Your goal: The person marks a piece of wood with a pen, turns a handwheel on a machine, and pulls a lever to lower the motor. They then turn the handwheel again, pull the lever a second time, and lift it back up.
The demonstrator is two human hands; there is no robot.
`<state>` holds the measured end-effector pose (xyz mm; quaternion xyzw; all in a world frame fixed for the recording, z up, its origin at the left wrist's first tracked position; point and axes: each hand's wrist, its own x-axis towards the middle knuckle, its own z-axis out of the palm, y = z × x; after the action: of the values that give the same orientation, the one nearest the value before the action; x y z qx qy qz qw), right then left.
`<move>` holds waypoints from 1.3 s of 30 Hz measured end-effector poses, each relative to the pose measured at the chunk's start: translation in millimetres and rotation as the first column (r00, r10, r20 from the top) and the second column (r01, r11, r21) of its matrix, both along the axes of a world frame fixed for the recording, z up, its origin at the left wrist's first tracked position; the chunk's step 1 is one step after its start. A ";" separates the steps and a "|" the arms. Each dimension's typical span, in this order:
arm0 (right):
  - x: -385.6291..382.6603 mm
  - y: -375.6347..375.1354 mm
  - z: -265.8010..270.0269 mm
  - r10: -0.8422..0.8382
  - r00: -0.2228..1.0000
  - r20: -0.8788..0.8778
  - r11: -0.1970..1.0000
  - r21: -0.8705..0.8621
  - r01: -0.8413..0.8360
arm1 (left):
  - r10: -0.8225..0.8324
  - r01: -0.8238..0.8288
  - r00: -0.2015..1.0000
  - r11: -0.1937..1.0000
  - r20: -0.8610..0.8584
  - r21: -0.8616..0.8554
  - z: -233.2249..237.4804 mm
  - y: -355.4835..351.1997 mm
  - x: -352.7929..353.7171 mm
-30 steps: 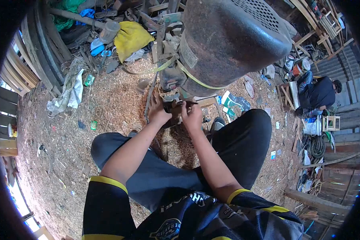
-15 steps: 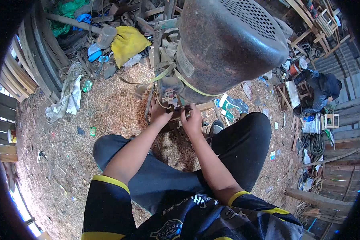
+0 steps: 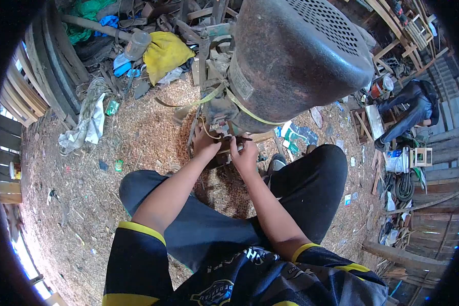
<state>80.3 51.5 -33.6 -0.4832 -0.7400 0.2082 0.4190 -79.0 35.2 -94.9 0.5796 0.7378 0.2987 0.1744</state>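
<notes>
A large, dark, worn motor housing [image 3: 285,56] with a perforated end stands in front of me, a yellow-green strap [image 3: 247,110] tied around it. Below its near end is a small dark metal part [image 3: 229,145] among wires. My left hand [image 3: 205,141] rests against this part's left side, fingers partly hidden behind it. At the right side my right hand [image 3: 245,154] is closed, with thumb and fingers pinched on a thin dark piece [image 3: 244,139] too small to name. What my left fingers hold, if anything, is hidden.
Wood shavings cover the ground [image 3: 86,188]. A yellow sack [image 3: 166,55] and scrap lie at the upper left. At the right, another person [image 3: 410,109] bends beside a wooden frame [image 3: 363,124]. A wooden beam [image 3: 405,255] lies lower right.
My right fingers have shifted slightly around the thin piece. The other person has changed posture, with the legs now more visible. The view has moved slightly.
</notes>
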 end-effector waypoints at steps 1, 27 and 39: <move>-1.3 0.5 -0.5 0.004 1.000 -0.004 0.998 0.061 -0.003 | 0.002 -0.002 1.000 1.000 -0.005 0.008 0.3 0.0 0.3; 10.7 10.2 11.3 -0.081 0.995 -0.065 0.986 -0.150 0.070 | -0.001 -0.014 0.971 0.998 0.238 0.062 -2.1 0.4 -5.0; 18.2 9.7 0.8 -0.081 0.997 -0.004 0.993 -0.086 0.080 | 0.039 -0.039 0.999 0.997 0.001 0.061 23.5 1.3 6.3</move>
<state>98.6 61.1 -32.8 -0.5294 -0.7087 0.2243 0.4089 -72.7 36.5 -71.4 0.5703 0.7395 0.3244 0.1506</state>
